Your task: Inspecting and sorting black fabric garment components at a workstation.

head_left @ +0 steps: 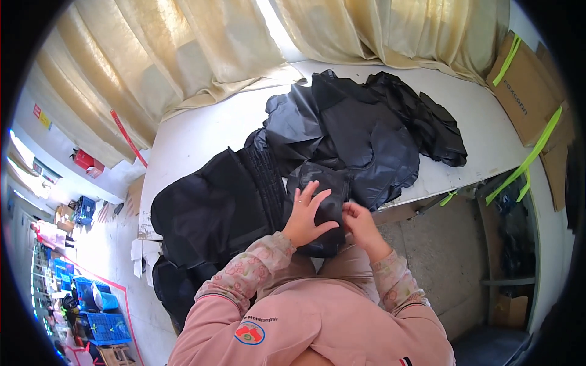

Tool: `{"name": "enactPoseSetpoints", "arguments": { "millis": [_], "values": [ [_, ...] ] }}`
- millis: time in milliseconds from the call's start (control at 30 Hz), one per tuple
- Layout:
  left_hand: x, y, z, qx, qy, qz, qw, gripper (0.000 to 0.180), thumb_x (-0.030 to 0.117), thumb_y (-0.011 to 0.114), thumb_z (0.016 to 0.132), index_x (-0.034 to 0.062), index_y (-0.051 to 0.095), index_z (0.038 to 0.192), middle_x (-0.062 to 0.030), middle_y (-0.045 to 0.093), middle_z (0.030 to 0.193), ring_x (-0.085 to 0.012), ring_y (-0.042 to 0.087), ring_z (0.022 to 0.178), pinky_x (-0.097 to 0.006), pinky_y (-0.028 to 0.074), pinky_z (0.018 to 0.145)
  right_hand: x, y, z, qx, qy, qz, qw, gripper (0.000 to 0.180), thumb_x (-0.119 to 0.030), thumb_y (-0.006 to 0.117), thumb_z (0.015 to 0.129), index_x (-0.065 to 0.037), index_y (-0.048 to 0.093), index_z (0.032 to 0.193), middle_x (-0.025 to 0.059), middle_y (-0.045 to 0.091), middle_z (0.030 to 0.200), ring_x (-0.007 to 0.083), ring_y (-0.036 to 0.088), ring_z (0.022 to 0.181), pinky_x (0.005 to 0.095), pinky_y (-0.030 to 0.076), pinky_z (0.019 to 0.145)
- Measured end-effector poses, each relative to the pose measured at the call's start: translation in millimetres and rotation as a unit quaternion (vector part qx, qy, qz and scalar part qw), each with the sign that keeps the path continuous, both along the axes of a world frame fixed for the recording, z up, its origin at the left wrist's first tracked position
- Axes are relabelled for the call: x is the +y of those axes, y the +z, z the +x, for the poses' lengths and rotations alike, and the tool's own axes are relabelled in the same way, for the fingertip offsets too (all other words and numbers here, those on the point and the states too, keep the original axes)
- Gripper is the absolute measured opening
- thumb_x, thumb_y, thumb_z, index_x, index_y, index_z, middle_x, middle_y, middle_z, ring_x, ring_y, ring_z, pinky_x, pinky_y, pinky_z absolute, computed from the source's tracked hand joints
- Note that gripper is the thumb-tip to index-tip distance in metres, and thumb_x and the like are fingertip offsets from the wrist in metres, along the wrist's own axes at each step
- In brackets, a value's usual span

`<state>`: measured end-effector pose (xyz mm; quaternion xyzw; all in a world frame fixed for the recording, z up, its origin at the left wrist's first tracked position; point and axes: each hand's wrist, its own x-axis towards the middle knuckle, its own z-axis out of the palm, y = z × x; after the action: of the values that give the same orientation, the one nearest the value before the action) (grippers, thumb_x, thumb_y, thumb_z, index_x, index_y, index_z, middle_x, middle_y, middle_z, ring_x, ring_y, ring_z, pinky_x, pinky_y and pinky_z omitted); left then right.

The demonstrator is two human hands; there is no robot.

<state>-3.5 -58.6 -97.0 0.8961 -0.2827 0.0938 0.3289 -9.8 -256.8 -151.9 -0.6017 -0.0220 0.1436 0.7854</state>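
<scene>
My left hand (306, 215) lies on a small black fabric piece (322, 183) at the near edge of the white table (201, 131), fingers spread over it and thumb under its side. My right hand (360, 222) pinches the right lower edge of the same piece. Both forearms wear pink floral sleeves. A stack of black padded fabric (213, 204) lies just left of my hands. Behind the piece sits a heap of shiny black fabric pieces (360, 128).
Cream curtains (201, 55) hang behind the table. Flattened cardboard with green straps (528, 97) leans at the right. More black fabric (174, 283) hangs below the table's left side. Blue crates (101, 317) stand on the floor at far left.
</scene>
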Motion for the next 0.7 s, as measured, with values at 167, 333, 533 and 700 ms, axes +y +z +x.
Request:
{"name": "enactPoseSetpoints", "arguments": {
  "millis": [167,333,533,700],
  "values": [
    [6.9,49.6,-42.4,-0.072,0.031,-0.015,0.997,0.104,0.050,0.080,0.062,0.0044,0.031,0.142,-0.0240,0.022,0.147,-0.0428,0.019,0.139,-0.062,0.007,0.109,20.2,97.9,24.0,0.078,-0.081,0.213,0.971,0.016,-0.009,0.061,0.090,-0.006,0.062,0.106,-0.0024,0.062,0.083,0.0058,0.057,0.066,0.0205,0.048,0.060],
    [3.5,34.5,-28.1,-0.010,0.123,-0.190,0.974,0.089,0.035,0.079,0.072,0.0011,0.033,0.140,-0.0226,0.034,0.141,-0.0351,0.034,0.131,-0.048,0.025,0.107,59.8,149.3,16.7,0.000,0.014,0.260,0.966,0.021,-0.005,0.060,0.090,-0.003,0.059,0.111,0.0036,0.063,0.092,0.0113,0.061,0.076,0.0252,0.053,0.068],
    [33.7,70.3,-11.3,0.192,0.076,-0.590,0.780,0.029,0.013,0.051,0.097,0.0000,0.056,0.122,-0.0040,0.062,0.113,-0.0141,0.056,0.104,-0.028,0.043,0.092,51.1,151.9,14.2,-0.385,-0.075,-0.234,0.890,0.065,-0.014,0.075,0.077,0.001,0.043,0.130,0.0173,0.055,0.118,0.0278,0.055,0.109,0.0353,0.043,0.096],
    [33.6,70.9,-7.3,0.174,0.076,-0.620,0.761,0.028,0.012,0.051,0.096,0.0005,0.057,0.121,-0.0037,0.062,0.114,-0.0134,0.056,0.102,-0.028,0.041,0.093,85.7,92.4,-0.8,-0.329,-0.053,-0.261,0.906,0.103,-0.020,0.082,0.070,-0.002,0.014,0.146,0.0258,0.045,0.134,0.0343,0.049,0.119,0.0371,0.039,0.099]
  ]
}}
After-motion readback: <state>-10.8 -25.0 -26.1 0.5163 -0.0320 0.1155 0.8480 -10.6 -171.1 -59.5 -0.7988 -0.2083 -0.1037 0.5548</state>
